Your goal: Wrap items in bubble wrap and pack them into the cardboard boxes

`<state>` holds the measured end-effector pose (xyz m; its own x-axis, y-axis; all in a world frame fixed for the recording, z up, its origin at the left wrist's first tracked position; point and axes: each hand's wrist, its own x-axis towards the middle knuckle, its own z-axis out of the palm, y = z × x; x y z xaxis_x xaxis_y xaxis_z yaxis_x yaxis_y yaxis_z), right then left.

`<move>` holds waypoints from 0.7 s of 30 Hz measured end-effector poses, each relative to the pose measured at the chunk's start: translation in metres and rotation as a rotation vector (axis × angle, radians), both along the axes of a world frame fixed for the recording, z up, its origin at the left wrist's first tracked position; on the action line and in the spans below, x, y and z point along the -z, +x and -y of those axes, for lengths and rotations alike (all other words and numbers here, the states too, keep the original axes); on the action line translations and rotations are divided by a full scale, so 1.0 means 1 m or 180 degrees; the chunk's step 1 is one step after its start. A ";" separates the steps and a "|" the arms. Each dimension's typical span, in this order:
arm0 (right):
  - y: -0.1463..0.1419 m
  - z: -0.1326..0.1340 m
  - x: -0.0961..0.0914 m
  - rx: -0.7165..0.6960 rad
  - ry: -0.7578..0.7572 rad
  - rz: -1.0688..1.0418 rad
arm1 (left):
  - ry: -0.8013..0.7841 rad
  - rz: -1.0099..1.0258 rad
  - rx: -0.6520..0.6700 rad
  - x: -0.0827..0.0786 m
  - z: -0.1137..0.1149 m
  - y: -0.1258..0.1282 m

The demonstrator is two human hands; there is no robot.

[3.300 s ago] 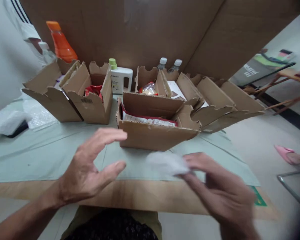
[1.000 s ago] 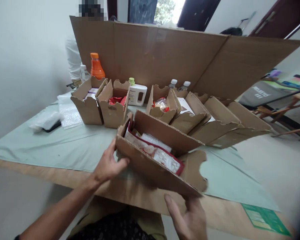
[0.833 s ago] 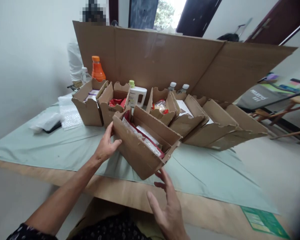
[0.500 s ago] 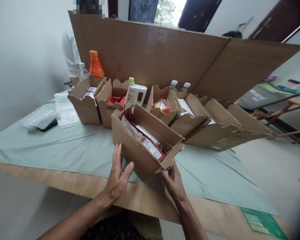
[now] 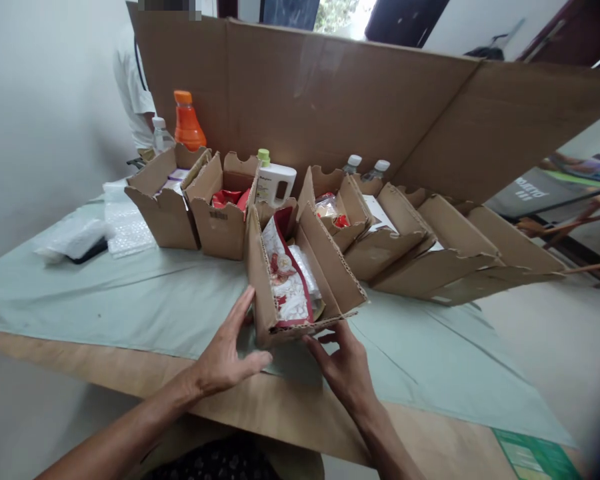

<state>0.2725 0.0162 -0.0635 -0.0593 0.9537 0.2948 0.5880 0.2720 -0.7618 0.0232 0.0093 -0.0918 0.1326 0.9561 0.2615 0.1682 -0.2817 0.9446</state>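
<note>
An open-topped cardboard box (image 5: 331, 257) stands in front of me at the table's middle, its near end turned toward me. Inside it lean a white-and-red printed packet (image 5: 286, 283) and a clear bubble-wrap piece (image 5: 305, 270). Fingers stretched and thumb apart, my left hand (image 5: 223, 357) rests its fingertips against the box's left side. At the near end, my right hand (image 5: 344, 367) grips the front edge with bent fingers; some fingertips are hidden behind the cardboard.
Behind it stands a row of cardboard boxes (image 5: 220, 230) holding packets. A white jug (image 5: 275, 183), an orange bottle (image 5: 187, 123) and clear bottles (image 5: 161, 137) stand before a large cardboard panel (image 5: 330, 100). Bubble wrap (image 5: 127, 223) lies at left. A person's sleeve (image 5: 130, 93) shows behind.
The box has turned so that its near end faces me more squarely. Both hands have stayed on it, the right shifting along its near end. The camera view has shifted slightly.
</note>
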 end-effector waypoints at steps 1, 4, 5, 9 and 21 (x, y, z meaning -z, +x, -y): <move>-0.001 -0.005 -0.003 -0.0057 0.0115 0.0145 | 0.0015 -0.0080 -0.0030 0.001 0.001 -0.001; -0.008 -0.023 -0.007 -0.0153 0.0385 0.0437 | 0.0051 -0.0106 -0.0262 0.000 -0.009 0.000; -0.011 -0.030 -0.006 -0.0174 0.0443 0.0492 | 0.0092 -0.0106 -0.0317 -0.002 -0.016 0.000; -0.021 -0.055 0.004 -0.0296 0.0700 0.0451 | 0.0266 -0.0526 -0.0579 -0.018 -0.044 -0.008; -0.019 -0.061 0.056 -0.0470 0.0743 0.0224 | -0.0273 -0.0561 -0.1218 -0.031 -0.132 0.005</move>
